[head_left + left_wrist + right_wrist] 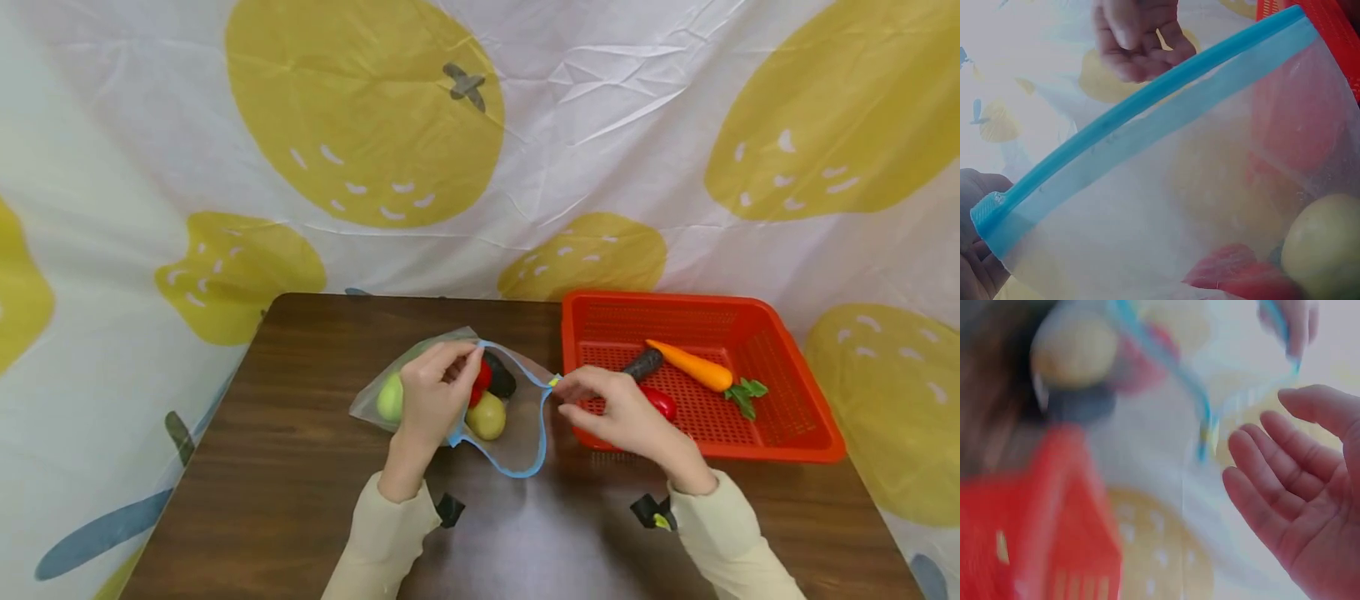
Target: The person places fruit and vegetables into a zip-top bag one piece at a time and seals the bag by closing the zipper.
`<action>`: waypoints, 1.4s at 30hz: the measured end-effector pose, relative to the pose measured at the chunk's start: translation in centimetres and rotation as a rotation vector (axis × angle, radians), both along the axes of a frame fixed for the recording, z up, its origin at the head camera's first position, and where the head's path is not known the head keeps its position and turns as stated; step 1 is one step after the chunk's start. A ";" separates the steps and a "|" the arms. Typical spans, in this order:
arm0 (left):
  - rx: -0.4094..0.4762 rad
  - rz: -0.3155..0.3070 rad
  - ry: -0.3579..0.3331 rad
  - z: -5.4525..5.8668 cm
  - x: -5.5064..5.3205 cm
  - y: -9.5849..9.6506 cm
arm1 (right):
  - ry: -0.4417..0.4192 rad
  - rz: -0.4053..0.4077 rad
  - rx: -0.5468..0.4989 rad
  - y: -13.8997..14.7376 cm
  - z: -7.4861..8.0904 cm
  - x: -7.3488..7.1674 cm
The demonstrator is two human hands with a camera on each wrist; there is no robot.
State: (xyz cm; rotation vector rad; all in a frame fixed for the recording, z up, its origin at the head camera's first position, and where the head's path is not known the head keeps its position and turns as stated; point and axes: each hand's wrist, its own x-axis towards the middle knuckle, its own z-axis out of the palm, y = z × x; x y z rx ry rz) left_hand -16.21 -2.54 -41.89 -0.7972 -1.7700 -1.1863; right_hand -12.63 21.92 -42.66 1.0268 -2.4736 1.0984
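A see-through bag with a blue rim lies tilted on the table, its mouth spread wide towards the right. My left hand pinches that rim between thumb and fingers. Inside the bag are a yellow-green round fruit, a light green round one, a red piece and a dark one. Beside the rim's yellow tag is my right hand. In the right wrist view the right hand's fingers are loosely bent, with nothing in them, apart from the rim.
A red plastic basket stands to the right, partly behind the right hand. It holds a carrot with a leafy top, a dark long vegetable and a shiny red piece. Behind the brown table hangs a fruit-print curtain.
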 end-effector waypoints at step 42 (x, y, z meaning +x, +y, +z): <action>0.016 -0.011 -0.008 0.1 -0.1 -0.6 | -0.410 -0.372 0.828 11.9 -4.5 -11.9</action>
